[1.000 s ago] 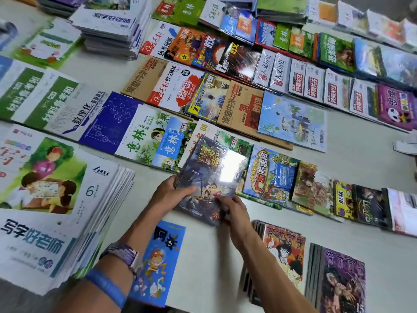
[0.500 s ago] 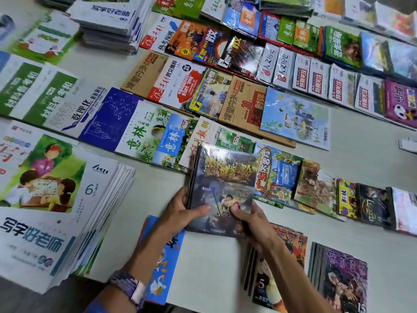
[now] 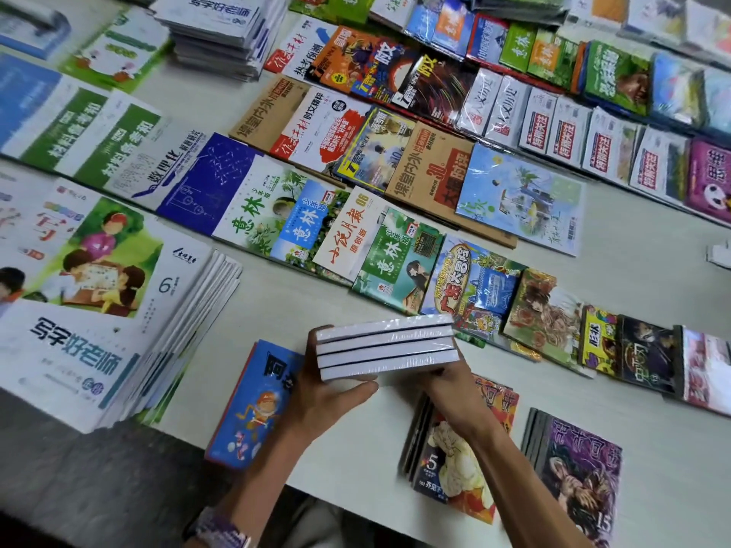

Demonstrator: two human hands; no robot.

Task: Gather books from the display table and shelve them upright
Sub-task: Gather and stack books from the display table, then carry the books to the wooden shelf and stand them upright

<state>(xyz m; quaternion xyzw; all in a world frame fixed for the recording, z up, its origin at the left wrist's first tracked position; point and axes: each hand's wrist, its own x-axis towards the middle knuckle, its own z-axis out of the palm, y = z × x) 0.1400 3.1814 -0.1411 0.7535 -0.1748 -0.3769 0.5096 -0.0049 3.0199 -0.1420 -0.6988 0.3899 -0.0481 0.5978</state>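
Observation:
A small stack of several shrink-wrapped books point(image 3: 385, 346) is held above the white display table point(image 3: 641, 294), its white page edges toward me. My left hand point(image 3: 326, 389) grips the stack's left end with the thumb underneath. My right hand point(image 3: 447, 385) holds its right end from below. Flat under my left wrist lies a blue cartoon book point(image 3: 253, 405). Beneath my right forearm sits a pile of comics numbered 5 point(image 3: 455, 464).
A tall pile of white workbooks point(image 3: 95, 322) fills the near left. Rows of overlapping magazines point(image 3: 395, 247) cover the middle and far table. A purple comic pile point(image 3: 581, 472) lies at the near right. The table's front edge runs under my forearms, with dark floor point(image 3: 99, 488) below.
The dark-covered books rose off the magazine row and tipped from cover-up to edge-on toward me. Both hands came nearer with them.

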